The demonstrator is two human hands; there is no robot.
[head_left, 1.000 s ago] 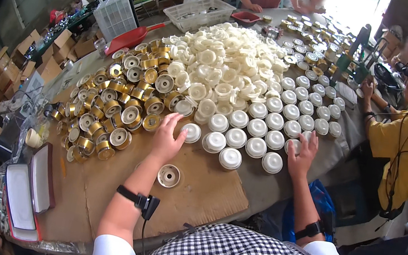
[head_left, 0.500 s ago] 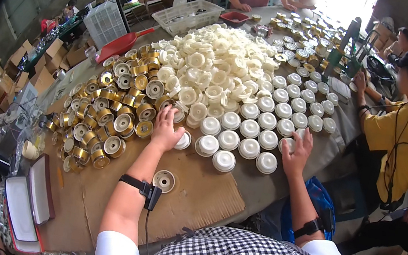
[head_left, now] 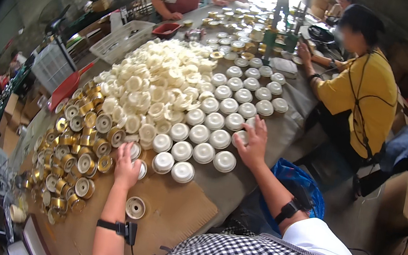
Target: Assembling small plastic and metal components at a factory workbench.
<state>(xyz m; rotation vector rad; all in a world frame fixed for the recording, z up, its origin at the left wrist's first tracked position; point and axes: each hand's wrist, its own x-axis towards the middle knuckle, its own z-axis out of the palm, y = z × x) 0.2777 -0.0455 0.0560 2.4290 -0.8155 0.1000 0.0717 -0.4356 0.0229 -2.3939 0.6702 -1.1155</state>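
Workshop tabletop (head_left: 253,188), long and crowded, runs away from the viewer with other people seated along its far and right edges. At its near end the left hand (head_left: 127,166) rests over a white cap (head_left: 142,170) at the near-left corner of the capped rows, fingers curled down on it; whether they actually clamp it cannot be told. Half a second ago this hand sat slightly farther out among the caps, so it has drawn back toward the brown cardboard sheet (head_left: 175,215). The right hand (head_left: 251,144) now lies on a white cap (head_left: 239,138) at the right end of the rows, fingers spread and touching it, whereas a second ago it hovered beside them. A lone gold-rimmed ring piece (head_left: 135,207) lies on the cardboard just near of the left hand. Left of the rows lies a heap of gold rings (head_left: 70,158); beyond them, a mound of cream plastic inserts (head_left: 154,83)
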